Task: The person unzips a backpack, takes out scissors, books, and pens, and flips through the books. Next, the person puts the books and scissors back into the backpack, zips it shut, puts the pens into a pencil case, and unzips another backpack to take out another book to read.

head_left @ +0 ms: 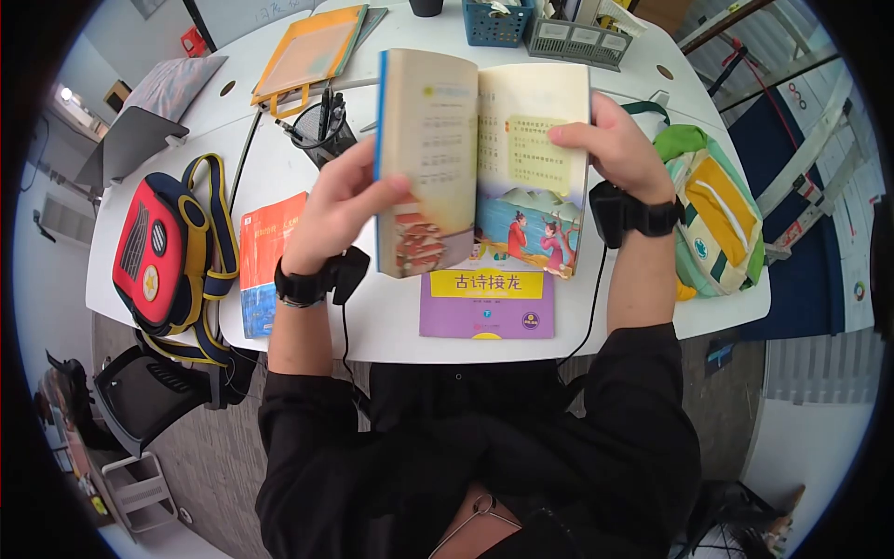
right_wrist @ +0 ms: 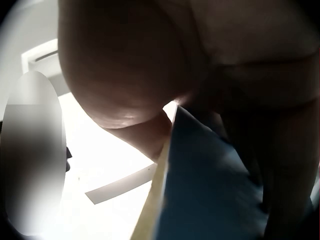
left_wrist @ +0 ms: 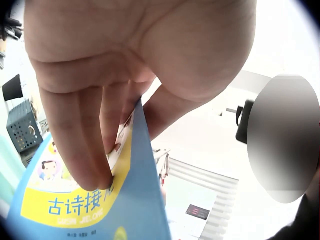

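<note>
An open blue-covered book point(head_left: 532, 121) is held up over the table, its pages facing me, with text and a colourful picture of two robed figures. My left hand point(head_left: 342, 200) grips its left edge, thumb on the page. In the left wrist view the fingers point(left_wrist: 77, 145) lie against the blue-and-yellow front cover point(left_wrist: 75, 206). My right hand point(head_left: 626, 144) holds the right edge, thumb over the page; the right wrist view shows its fingers behind the dark blue cover point(right_wrist: 205, 185). Below lies a purple book point(head_left: 486, 312) with a yellow title band, its top hidden by the open one.
An orange-and-blue book point(head_left: 265, 244) lies at the left beside a red car-shaped backpack point(head_left: 154, 252). A black pen holder point(head_left: 321, 135) stands behind my left hand. At the right sits a green-and-yellow bag point(head_left: 712, 214). Orange folder point(head_left: 312, 54) and blue basket point(head_left: 496, 24) are at the back.
</note>
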A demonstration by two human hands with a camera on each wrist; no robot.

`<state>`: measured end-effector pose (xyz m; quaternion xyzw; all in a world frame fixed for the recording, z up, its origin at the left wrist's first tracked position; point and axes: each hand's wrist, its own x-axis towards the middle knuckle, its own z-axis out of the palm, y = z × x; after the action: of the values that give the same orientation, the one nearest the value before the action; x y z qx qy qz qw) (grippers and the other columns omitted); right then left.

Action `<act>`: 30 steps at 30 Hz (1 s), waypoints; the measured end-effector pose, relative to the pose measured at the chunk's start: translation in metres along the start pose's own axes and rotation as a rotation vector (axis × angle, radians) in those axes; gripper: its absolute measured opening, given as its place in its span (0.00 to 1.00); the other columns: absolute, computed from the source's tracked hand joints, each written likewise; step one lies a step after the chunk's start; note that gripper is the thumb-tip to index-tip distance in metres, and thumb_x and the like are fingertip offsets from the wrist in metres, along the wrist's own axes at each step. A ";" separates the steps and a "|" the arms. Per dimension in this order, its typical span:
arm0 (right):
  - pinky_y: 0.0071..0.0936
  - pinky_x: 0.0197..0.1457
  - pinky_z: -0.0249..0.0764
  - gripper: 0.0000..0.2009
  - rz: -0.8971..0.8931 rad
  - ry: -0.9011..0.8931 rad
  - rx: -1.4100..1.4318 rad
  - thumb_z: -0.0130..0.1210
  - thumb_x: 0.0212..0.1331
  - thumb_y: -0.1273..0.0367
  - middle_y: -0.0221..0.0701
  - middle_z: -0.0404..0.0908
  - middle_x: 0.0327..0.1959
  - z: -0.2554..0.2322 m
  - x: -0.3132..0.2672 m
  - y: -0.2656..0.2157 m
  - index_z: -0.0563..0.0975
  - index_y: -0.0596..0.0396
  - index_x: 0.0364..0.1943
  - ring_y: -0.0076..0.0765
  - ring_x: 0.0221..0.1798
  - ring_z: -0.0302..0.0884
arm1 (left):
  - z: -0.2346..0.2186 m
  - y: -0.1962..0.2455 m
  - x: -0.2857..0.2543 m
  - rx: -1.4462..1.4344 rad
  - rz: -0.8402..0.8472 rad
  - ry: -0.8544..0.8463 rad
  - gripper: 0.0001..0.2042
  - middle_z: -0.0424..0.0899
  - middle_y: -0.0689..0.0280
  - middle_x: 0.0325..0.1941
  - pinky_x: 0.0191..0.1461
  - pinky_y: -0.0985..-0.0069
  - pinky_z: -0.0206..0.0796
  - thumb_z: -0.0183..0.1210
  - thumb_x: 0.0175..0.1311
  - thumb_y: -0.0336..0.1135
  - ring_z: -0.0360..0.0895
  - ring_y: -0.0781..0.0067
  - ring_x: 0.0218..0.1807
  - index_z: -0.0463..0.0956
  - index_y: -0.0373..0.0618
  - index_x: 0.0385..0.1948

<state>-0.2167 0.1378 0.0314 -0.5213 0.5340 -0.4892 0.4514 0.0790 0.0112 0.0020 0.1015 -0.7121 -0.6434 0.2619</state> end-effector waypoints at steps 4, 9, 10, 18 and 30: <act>0.26 0.55 0.73 0.21 -0.075 0.066 0.159 0.56 0.55 0.76 0.37 0.78 0.50 -0.012 0.009 0.014 0.70 0.65 0.55 0.29 0.51 0.77 | -0.013 -0.020 -0.010 -0.144 0.033 0.106 0.21 0.76 0.60 0.56 0.61 0.74 0.66 0.53 0.69 0.31 0.73 0.74 0.58 0.63 0.33 0.61; 0.24 0.54 0.71 0.19 -0.082 0.114 0.076 0.52 0.57 0.74 0.34 0.79 0.49 -0.012 0.010 0.017 0.72 0.64 0.55 0.28 0.50 0.76 | -0.012 -0.030 -0.012 -0.202 0.015 0.087 0.22 0.75 0.60 0.58 0.62 0.74 0.64 0.52 0.70 0.32 0.72 0.73 0.59 0.62 0.34 0.63; 0.24 0.55 0.70 0.20 -0.093 0.139 0.008 0.52 0.57 0.74 0.34 0.79 0.50 -0.012 0.010 0.016 0.71 0.64 0.55 0.28 0.50 0.76 | -0.012 -0.031 -0.012 -0.200 0.012 0.091 0.22 0.75 0.60 0.58 0.62 0.74 0.64 0.52 0.70 0.32 0.72 0.73 0.59 0.62 0.34 0.63; 0.24 0.56 0.69 0.20 -0.085 0.177 -0.021 0.51 0.58 0.73 0.33 0.79 0.50 -0.011 0.011 0.018 0.72 0.64 0.55 0.27 0.50 0.75 | -0.015 -0.039 -0.011 -0.375 0.005 0.051 0.25 0.74 0.57 0.60 0.63 0.72 0.65 0.54 0.67 0.30 0.73 0.70 0.60 0.60 0.35 0.64; 0.22 0.53 0.70 0.19 -0.053 0.226 -0.076 0.55 0.63 0.63 0.30 0.80 0.46 -0.016 0.003 0.009 0.75 0.60 0.53 0.22 0.49 0.75 | -0.004 -0.045 -0.006 -0.421 -0.058 0.086 0.25 0.78 0.58 0.56 0.56 0.76 0.71 0.54 0.66 0.24 0.77 0.72 0.56 0.60 0.36 0.64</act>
<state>-0.2334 0.1352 0.0241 -0.4936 0.5855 -0.5361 0.3552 0.0772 0.0042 -0.0433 0.0926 -0.5470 -0.7802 0.2889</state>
